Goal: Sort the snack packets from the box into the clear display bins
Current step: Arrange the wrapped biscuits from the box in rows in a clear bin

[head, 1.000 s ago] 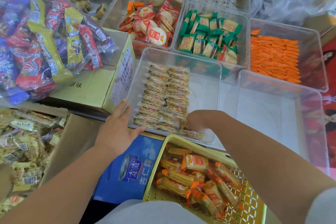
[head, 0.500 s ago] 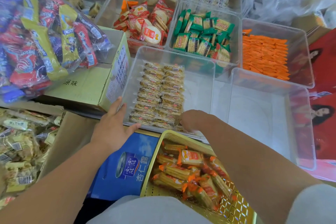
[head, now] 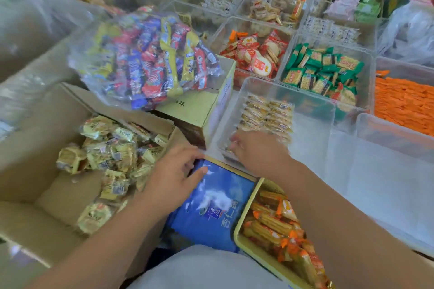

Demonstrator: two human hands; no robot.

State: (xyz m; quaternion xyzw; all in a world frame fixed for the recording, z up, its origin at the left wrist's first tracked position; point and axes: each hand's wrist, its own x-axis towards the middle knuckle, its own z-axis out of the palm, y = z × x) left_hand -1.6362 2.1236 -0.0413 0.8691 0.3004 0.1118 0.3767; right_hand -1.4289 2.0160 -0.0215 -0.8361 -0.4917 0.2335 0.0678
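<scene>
An open cardboard box (head: 35,148) at the left holds loose pale yellow snack packets (head: 105,155). A clear bin (head: 312,110) in the middle has two neat rows of tan packets (head: 267,112). My right hand (head: 256,150) is inside that bin's near end, palm down, fingers curled onto the nearest packets; blur hides whether it grips any. My left hand (head: 173,171) hovers with fingers spread over a blue box (head: 211,206), just right of the cardboard box's rim, holding nothing.
A yellow basket (head: 246,239) of orange-striped packets sits at my lap. A clear bag of mixed coloured packets (head: 150,58) lies on a closed carton (head: 199,110). Bins behind hold red crackers (head: 256,58), green packets (head: 321,70), orange packets (head: 404,101). Another clear bin (head: 387,171) stands at the right.
The view has swung left, bringing the open cardboard box into sight. My left hand has left the bin's corner and moved over the blue box. My right hand stays in the bin.
</scene>
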